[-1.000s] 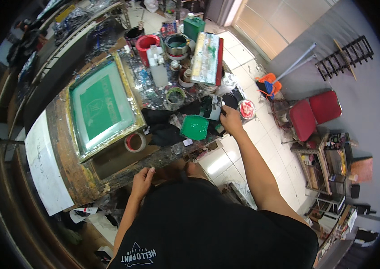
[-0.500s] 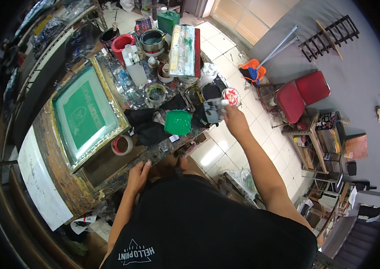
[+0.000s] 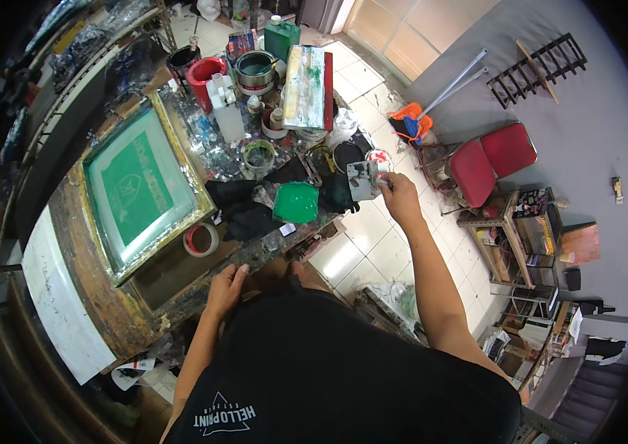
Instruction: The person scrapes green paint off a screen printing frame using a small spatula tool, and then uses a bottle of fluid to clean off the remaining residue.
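My right hand (image 3: pixel 401 195) is closed on a flat scraper (image 3: pixel 363 182) with a grey, paint-smeared blade. I hold it above the table's right end, beside the open paint cans. A square tub of green ink (image 3: pixel 296 202) sits to its left on dark cloths (image 3: pixel 246 222). My left hand (image 3: pixel 226 287) rests at the table's front edge with its fingers extended and nothing in them. Farther left lies a screen printing frame (image 3: pixel 199 194) with a green mesh area, and a roll of tape (image 3: pixel 201 240) is beside its near corner.
Cans, a red bucket (image 3: pixel 205 72), a green jug (image 3: pixel 281 37) and a paint-streaked board (image 3: pixel 304 87) crowd the back of the table. A red chair (image 3: pixel 492 161) and a shelf (image 3: pixel 503 237) stand along the right wall. White floor tiles (image 3: pixel 362 240) lie between.
My right hand has moved slightly to the right with the scraper, and the blade has turned to show more of its flat face. My left hand stays at the table edge.
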